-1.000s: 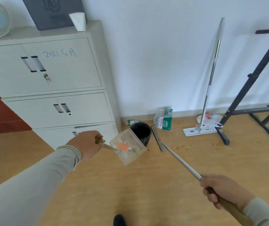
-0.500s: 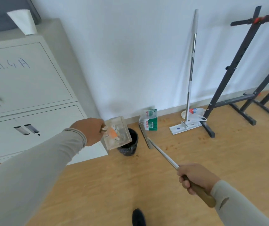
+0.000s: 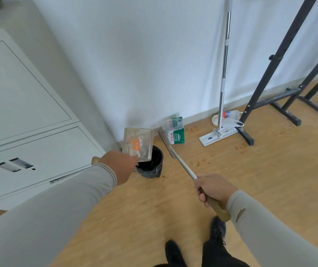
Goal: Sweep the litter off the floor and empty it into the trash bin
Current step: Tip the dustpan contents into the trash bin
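Over the trash bin [image 3: 150, 166] | left hand [image 3: 118, 166] apparently grips dustpan [image 3: 137, 144] handle | right hand [image 3: 213, 187] clenched round broom [image 3: 183, 164]

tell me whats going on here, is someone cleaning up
Yes. A person is clearing swept-up litter. Their left hand holds a clear dustpan by its handle, raised and tipped over a small black trash bin beside the cabinet. An orange piece of litter and some pale scraps are still in the pan. Their right hand holds a broom by its wooden grip, its head resting on the floor near a green-and-white packet.
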`<action>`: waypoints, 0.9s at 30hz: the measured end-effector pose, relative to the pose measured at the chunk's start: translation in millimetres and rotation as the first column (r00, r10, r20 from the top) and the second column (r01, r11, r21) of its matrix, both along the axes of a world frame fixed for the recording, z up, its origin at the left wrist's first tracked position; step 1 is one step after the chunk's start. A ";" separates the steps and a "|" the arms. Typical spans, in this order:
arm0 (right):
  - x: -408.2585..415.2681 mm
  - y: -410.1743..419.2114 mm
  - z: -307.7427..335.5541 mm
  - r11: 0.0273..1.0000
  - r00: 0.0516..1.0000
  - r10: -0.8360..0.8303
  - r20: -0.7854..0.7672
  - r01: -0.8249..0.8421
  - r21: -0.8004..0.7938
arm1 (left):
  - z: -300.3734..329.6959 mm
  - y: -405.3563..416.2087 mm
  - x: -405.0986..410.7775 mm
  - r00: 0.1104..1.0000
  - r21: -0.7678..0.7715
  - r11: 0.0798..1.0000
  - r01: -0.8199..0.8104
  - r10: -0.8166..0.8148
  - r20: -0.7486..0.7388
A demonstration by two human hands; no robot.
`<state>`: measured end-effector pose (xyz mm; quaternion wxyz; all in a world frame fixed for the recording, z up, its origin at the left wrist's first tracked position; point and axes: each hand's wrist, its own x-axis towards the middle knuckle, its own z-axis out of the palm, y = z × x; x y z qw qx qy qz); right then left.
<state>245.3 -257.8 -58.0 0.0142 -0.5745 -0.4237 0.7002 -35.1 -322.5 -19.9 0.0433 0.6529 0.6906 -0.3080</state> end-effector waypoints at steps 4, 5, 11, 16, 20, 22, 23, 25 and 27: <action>-11.1 8.7 -3.5 0.999 1.000 -0.013 -0.012 0.013 -0.040 | -8.6 -4.9 24.7 0.998 -0.090 0.996 0.025 -0.030 -0.059; -13.1 10.6 -4.5 0.999 1.000 -0.019 -0.015 0.019 -0.049 | -11.8 -4.7 27.5 0.998 -0.102 0.995 0.017 -0.023 -0.054; -20.5 10.9 -12.1 0.996 0.999 -0.037 -0.036 0.034 -0.088 | -24.0 -4.8 31.7 0.996 -0.107 0.991 0.074 -0.079 -0.044; -18.9 10.1 -14.4 0.994 0.997 -0.050 -0.056 0.044 -0.102 | -27.1 -6.1 32.3 0.992 -0.101 0.990 0.095 -0.102 -0.072; -17.0 13.6 -17.6 0.991 0.996 -0.062 -0.060 0.054 -0.123 | -35.6 -9.9 35.7 0.994 -0.124 0.988 0.091 -0.098 -0.051; -17.1 14.7 -19.3 0.990 0.996 -0.069 -0.057 0.061 -0.129 | -38.4 -13.2 37.8 0.993 -0.116 0.989 0.097 -0.104 -0.062; -17.3 14.9 -20.4 0.990 0.996 -0.072 -0.058 0.064 -0.127 | -39.5 -15.6 40.0 0.990 -0.108 0.987 0.116 -0.123 -0.061; -17.5 15.0 -22.3 0.990 0.995 -0.074 -0.064 0.065 -0.127 | -39.7 -21.0 47.4 0.981 -0.141 0.975 0.170 -0.181 -0.071; -16.8 14.9 -24.4 0.989 0.994 -0.082 -0.066 0.073 -0.129 | -36.9 -25.9 56.2 0.968 -0.171 0.960 0.222 -0.238 -0.078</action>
